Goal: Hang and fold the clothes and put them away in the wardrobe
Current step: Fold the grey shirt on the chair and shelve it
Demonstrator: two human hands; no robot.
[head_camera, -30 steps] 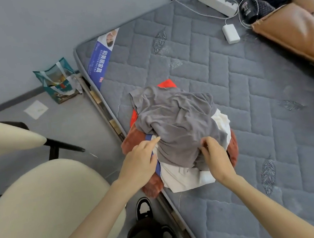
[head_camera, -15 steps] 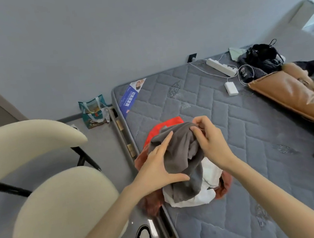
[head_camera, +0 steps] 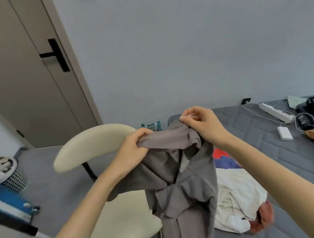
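No writing can be read here. Both hands hold a grey shirt up in the air above the bed's near edge: the left hand has its fingers clenched on the top hem, the right hand pinches the collar. Below, a clothes pile lies at that edge, with a cream chair just beside the bed.

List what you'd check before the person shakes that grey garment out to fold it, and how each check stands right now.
1. Left hand gripping the grey garment: ok.
2. Right hand pinching its top edge: ok.
3. Garment lifted off the clothes pile: ok.
4. Garment hanging flat: not ok, bunched and twisted.
5. Chair clear of the hanging cloth: cannot tell, they overlap in view.
6. Bare mattress free for folding: ok.
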